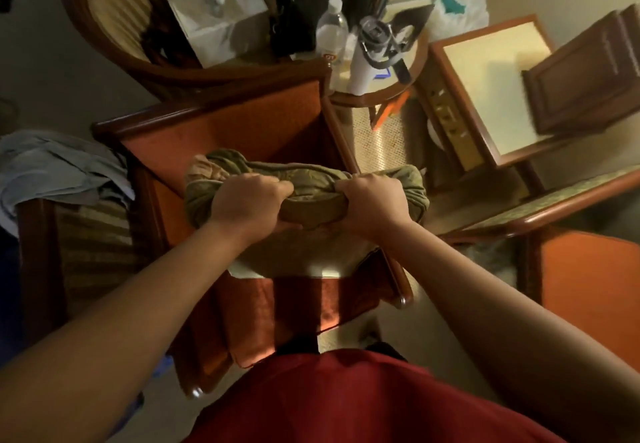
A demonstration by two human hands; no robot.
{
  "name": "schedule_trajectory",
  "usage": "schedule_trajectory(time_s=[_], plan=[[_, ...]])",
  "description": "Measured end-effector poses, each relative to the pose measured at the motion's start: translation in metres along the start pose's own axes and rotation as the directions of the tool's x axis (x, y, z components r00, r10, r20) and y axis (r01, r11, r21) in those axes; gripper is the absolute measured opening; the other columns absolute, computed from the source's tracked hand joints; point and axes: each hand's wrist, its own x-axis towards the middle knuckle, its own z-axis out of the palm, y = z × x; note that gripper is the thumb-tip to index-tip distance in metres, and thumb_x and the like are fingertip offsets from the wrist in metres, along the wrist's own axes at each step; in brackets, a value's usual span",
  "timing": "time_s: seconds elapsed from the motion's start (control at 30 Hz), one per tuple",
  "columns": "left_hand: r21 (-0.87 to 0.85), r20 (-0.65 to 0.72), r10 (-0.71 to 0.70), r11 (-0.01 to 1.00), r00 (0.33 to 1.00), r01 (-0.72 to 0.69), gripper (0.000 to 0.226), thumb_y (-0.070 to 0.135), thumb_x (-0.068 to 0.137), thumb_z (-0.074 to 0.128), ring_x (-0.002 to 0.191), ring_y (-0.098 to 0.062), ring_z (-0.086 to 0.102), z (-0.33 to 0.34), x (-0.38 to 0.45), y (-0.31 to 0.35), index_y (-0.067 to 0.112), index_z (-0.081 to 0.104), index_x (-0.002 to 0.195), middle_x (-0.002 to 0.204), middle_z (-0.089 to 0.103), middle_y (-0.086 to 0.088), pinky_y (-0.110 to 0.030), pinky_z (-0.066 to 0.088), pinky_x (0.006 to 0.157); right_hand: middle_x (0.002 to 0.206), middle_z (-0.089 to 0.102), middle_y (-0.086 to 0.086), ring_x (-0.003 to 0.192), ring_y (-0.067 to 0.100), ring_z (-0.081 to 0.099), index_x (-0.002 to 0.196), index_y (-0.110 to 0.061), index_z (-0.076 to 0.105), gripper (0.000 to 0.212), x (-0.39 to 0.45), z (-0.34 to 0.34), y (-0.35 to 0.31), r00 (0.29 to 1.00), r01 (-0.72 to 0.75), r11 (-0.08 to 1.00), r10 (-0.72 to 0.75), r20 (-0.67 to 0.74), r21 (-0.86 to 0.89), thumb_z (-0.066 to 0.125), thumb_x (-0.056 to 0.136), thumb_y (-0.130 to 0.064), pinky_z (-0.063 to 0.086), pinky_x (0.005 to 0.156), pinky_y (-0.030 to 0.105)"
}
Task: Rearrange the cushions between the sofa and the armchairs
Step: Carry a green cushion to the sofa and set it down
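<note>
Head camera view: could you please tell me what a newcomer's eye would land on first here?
First, the olive-green cushion at the centre, bunched in the grip of the left hand and right hand, above an orange armchair. Next, the cluttered round side table behind it, with a clear water bottle. At top left, a rattan chair holds a white box.

Round side table [349, 97], water bottle [331, 26] and white tumbler [363, 64] standing on it
</note>
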Motion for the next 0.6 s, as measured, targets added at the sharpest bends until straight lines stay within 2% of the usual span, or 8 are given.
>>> schedule_trajectory(time_s=[0.1, 0.2, 0.33, 0.47, 0.53, 0.6], plan=[[0.052, 0.015, 0.063, 0.997, 0.998, -0.064, 0.059, 0.079, 0.075, 0.065, 0.082, -0.027, 0.068, -0.034, -0.009, 0.050, 0.024, 0.067, 0.095, 0.086, 0.069, 0.000, -0.038, 0.048, 0.068, 0.067, 0.054, -0.011, 0.069, 0.020, 0.061, 0.085, -0.032, 0.063, 0.058, -0.056, -0.014, 0.016, 0.996, -0.081, 0.994, 0.084, -0.042, 0.069, 0.063, 0.063, -0.086, 0.040, 0.061, 0.032], [0.102, 0.013, 0.149, 0.984, 0.989, -0.149, 0.061, 0.080, 0.071, 0.068, 0.086, -0.028, 0.069, -0.072, -0.015, 0.106, 0.025, 0.068, 0.097, 0.090, 0.071, -0.001, -0.038, 0.048, 0.070, 0.064, 0.057, -0.011, 0.063, 0.019, 0.062, 0.077, -0.032, 0.058, 0.057, -0.116, -0.030, 0.041, 0.983, -0.133, 0.983, 0.147, -0.114, 0.123, 0.065, 0.058, -0.086, 0.048, 0.058, 0.033], [0.144, 0.004, 0.251, 0.958, 0.968, -0.249, 0.065, 0.082, 0.063, 0.072, 0.084, -0.031, 0.070, -0.103, -0.031, 0.199, 0.025, 0.072, 0.094, 0.087, 0.074, -0.002, -0.038, 0.048, 0.070, 0.063, 0.059, -0.011, 0.061, 0.020, 0.062, 0.071, -0.031, 0.055, 0.060, -0.217, -0.044, 0.076, 0.949, -0.192, 0.965, 0.229, -0.218, 0.176, 0.070, 0.054, -0.087, 0.049, 0.056, 0.033], [0.161, -0.010, 0.355, 0.923, 0.935, -0.349, 0.060, 0.086, 0.056, 0.071, 0.067, -0.028, 0.068, -0.100, -0.048, 0.306, 0.029, 0.062, 0.071, 0.069, 0.068, 0.002, -0.033, 0.038, 0.060, 0.070, 0.069, -0.009, 0.069, 0.024, 0.069, 0.078, -0.030, 0.066, 0.061, -0.331, -0.038, 0.120, 0.915, -0.251, 0.948, 0.298, -0.274, 0.194, 0.071, 0.054, -0.086, 0.045, 0.058, 0.032], [0.148, -0.004, 0.418, 0.898, 0.908, -0.413, 0.059, 0.089, 0.055, 0.067, 0.067, -0.026, 0.068, -0.091, -0.050, 0.365, 0.033, 0.051, 0.068, 0.069, 0.067, 0.004, -0.031, 0.035, 0.059, 0.074, 0.071, -0.008, 0.072, 0.025, 0.070, 0.081, -0.030, 0.068, 0.062, -0.389, -0.033, 0.146, 0.894, -0.316, 0.933, 0.353, -0.276, 0.171, 0.074, 0.054, -0.086, 0.042, 0.058, 0.032], [0.141, 0.033, 0.466, 0.874, 0.884, -0.466, 0.062, 0.091, 0.055, 0.064, 0.073, -0.026, 0.069, -0.080, -0.050, 0.425, 0.032, 0.054, 0.070, 0.073, 0.069, 0.004, -0.032, 0.035, 0.059, 0.078, 0.073, -0.005, 0.077, 0.029, 0.071, 0.083, -0.029, 0.069, 0.065, -0.445, -0.025, 0.172, 0.863, -0.400, 0.905, 0.426, -0.271, 0.147, 0.074, 0.053, -0.086, 0.044, 0.060, 0.034]])
